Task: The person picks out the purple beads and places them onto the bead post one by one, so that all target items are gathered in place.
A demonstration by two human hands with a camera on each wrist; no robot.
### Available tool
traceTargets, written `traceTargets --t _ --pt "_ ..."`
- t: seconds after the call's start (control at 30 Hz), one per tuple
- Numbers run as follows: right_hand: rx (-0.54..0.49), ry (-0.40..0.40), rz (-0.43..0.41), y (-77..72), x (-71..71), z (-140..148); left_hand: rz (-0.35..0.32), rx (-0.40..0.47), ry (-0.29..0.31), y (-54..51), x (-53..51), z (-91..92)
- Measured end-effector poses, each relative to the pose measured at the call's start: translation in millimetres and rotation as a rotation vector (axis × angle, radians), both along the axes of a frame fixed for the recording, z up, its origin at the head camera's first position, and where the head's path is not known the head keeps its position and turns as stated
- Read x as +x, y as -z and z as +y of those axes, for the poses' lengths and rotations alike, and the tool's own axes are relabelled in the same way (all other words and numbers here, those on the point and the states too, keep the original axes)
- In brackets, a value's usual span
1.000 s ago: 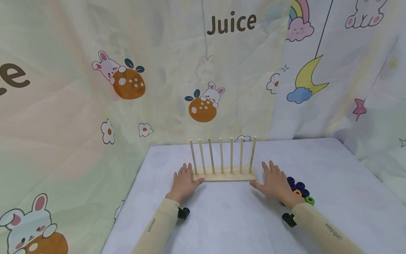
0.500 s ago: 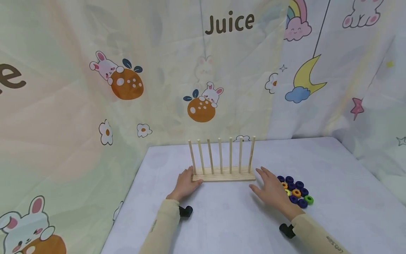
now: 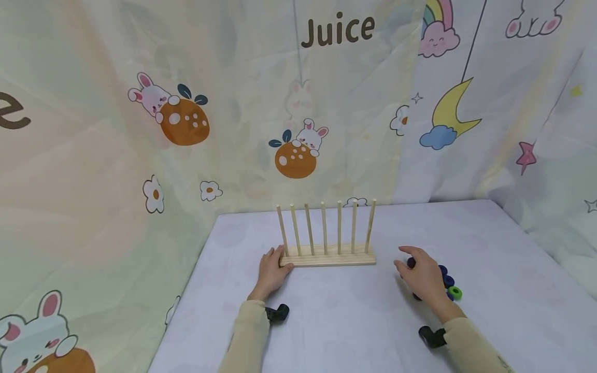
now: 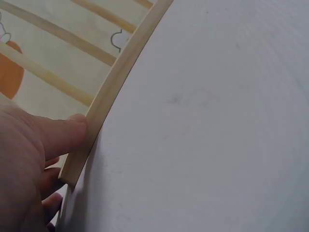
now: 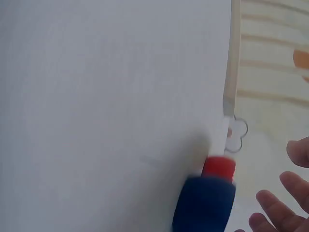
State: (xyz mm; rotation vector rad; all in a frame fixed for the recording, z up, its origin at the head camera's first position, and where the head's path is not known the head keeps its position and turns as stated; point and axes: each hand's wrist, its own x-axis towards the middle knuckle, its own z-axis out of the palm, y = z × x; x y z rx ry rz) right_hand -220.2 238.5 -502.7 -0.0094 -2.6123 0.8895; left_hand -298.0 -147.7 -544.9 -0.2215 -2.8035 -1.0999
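At the middle of the table stands a wooden rack (image 3: 326, 260) with several upright pegs in its base. My left hand (image 3: 270, 272) grips the left end of that base; in the left wrist view the thumb (image 4: 67, 135) lies along the front edge of the rack (image 4: 108, 96), the other fingers round its end. My right hand (image 3: 425, 277) hovers over the small rings (image 3: 449, 282) to the right of the rack, fingers apart and bent a little, holding nothing. It hides part of the rings. The right wrist view has a blue ring (image 5: 205, 205) and a red one (image 5: 218, 166) close up, beside the fingertips (image 5: 277, 208).
A white cloth covers the table (image 3: 345, 321). Behind it hangs a printed curtain (image 3: 242, 129). Black wrist mounts (image 3: 278, 313) show at both sleeves. A green ring (image 3: 455, 293) lies at the right edge of the pile.
My right hand has left the rack's right end and moved right, over the rings. My left hand has stayed at the rack's left end. The rack has hardly moved.
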Motion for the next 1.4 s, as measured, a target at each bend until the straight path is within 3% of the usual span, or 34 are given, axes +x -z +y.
traceTargets --t 0.17,0.57,0.9,1.1,1.4 --pt "-0.055 0.076 -0.015 -0.3 6.4 21.1 0.043 0.019 -0.001 2.3 0.2 0.0" --pt "-0.133 0.276 -0.184 2.5 30.6 69.9 0.069 0.027 0.0 4.3 -0.7 1.7" --pt "-0.101 0.31 -0.247 6.9 48.1 95.5 0.072 0.034 0.007 3.5 2.0 0.3" --pt "-0.108 0.275 -0.32 14.0 46.2 97.0 0.055 0.042 -0.002 1.9 1.3 -1.0" --pt "-0.067 0.263 -0.359 16.6 38.0 92.2 0.052 0.043 -0.005 1.9 1.7 0.1"
